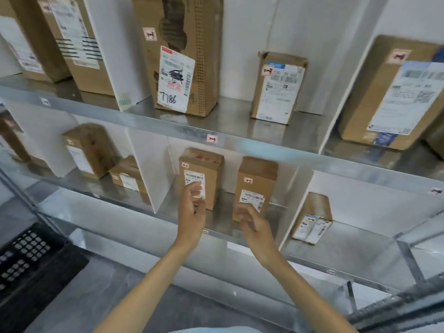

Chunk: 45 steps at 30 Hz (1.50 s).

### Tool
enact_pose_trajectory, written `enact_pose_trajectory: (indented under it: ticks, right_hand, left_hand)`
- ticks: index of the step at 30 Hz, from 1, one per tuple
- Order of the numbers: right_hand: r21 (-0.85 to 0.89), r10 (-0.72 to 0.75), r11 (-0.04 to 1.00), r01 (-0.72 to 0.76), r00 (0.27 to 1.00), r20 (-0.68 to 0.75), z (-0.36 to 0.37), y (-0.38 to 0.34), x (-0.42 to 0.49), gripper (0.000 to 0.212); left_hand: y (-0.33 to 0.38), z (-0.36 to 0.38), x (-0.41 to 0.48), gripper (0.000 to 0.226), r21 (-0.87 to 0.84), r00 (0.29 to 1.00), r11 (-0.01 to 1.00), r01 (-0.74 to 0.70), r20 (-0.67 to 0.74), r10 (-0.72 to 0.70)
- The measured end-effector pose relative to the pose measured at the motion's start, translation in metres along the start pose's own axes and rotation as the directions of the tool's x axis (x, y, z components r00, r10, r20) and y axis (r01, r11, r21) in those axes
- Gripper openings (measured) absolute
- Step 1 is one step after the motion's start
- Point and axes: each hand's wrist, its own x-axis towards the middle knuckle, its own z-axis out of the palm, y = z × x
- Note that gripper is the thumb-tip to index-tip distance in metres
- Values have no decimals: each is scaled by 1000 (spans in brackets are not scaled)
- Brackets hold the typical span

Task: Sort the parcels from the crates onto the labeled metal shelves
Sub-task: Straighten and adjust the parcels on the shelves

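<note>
On the lower shelf, the middle compartment between white dividers holds two upright brown boxes set apart: the left box and the right box, each with a white shipping label and a small pink sticker on its front. One compartment to the right, a smaller box leans tilted against a divider, and the compartment to the left holds a tall carton with a low carton just beside it. Above, the upper shelf carries a tall parcel with 7786 written on its label, a short parcel near it in the same compartment, and a wide parcel past the next divider. A black crate with a grid wall sits on the floor at lower left; what is in it is out of view. Both bare forearms reach up and forward toward the middle compartment. The left hand is raised in front of the left box's label, its fingers loosely curled and holding nothing. The right hand, blurred, sits before the lower corner of the right box, fingers loosely bent with nothing in them; whether either hand touches its box cannot be told.
</note>
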Motion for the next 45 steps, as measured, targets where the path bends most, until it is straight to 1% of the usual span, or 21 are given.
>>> enact_pose_trajectory:
  ticks: [3,6,8,11,13,16,17,19,20,21,23,24,26,27,28,29,31,34,38,41,45]
  right_hand:
    - [76,74,995,-69,995,-70,27,0,18,36]
    - [90,121,990,-110,985,-123,41,4,30,25]
    - [107,130,988,-115,980,-152,43,4,35,17]
    - [100,129,989,-111,972,-197,41,7,42,18]
    - [101,121,989,-104,975,-186,40,8,44,17]
    - [84,120,991,-108,980,-157,45,11,48,63]
    - [77,117,991,-106,982,-152,49,11,50,67]
    - [81,83,994,-73,989,-125,60,9,55,67]
    - [73,69,995,-61,991,-111,66,8,57,66]
    - [60,80,995,-74,992,-98,74,7,58,59]
    - [57,125,991,-121,990,-68,93,5,56,30]
    - [60,125,991,-122,990,-60,104,4,56,28]
    - [30,124,992,-123,991,-41,127,4,57,43]
    - [30,154,988,-154,988,-22,141,3,59,37]
    - [19,182,983,-182,983,1,155,3,62,21]
    - [1,192,981,-192,981,11,170,1,65,19]
    - [-21,175,984,-175,984,21,203,-6,71,33]
    - [17,199,980,-199,980,25,253,-18,81,38]
    - [27,231,972,-231,973,15,311,-40,97,41]
    - [35,252,968,-250,966,-53,342,-54,112,40]
    - [37,282,959,-280,950,-131,366,-62,132,36]
  left_hand:
    - [-14,-29,16,33,-21,999,999,34,1,-34]
    - [-20,-51,23,34,-22,998,998,55,-7,-55]
    - [-22,-59,25,40,-14,998,998,68,-18,-68]
    - [-25,-58,27,40,-38,996,996,86,-3,-86]
    - [-27,-55,30,38,-50,997,996,80,15,-79]
    - [-27,-54,31,34,-35,996,996,83,33,-82]
    - [-27,-55,31,34,-35,996,996,87,38,-86]
    - [-30,-61,33,38,-11,995,996,83,51,-83]
    - [-33,-67,35,41,23,995,997,80,58,-81]
    - [-37,-74,37,43,68,994,994,81,63,-86]
    - [-47,-91,42,47,152,993,984,88,58,-98]
    - [-53,-101,44,47,184,994,979,89,52,-100]
    - [-65,-121,49,46,222,993,970,99,40,-110]
    - [-70,-132,53,44,228,993,968,105,35,-116]
    - [-76,-143,58,42,231,992,967,108,35,-120]
    - [-81,-156,65,41,231,992,967,103,43,-116]
    - [-91,-182,80,42,246,993,967,71,71,-91]
    - [-100,-225,106,48,252,991,967,41,114,-72]
    - [-109,-275,139,48,252,983,967,32,165,-76]
    - [-122,-301,161,46,263,972,964,35,215,-94]
    - [-134,-318,185,39,234,969,972,31,231,-87]
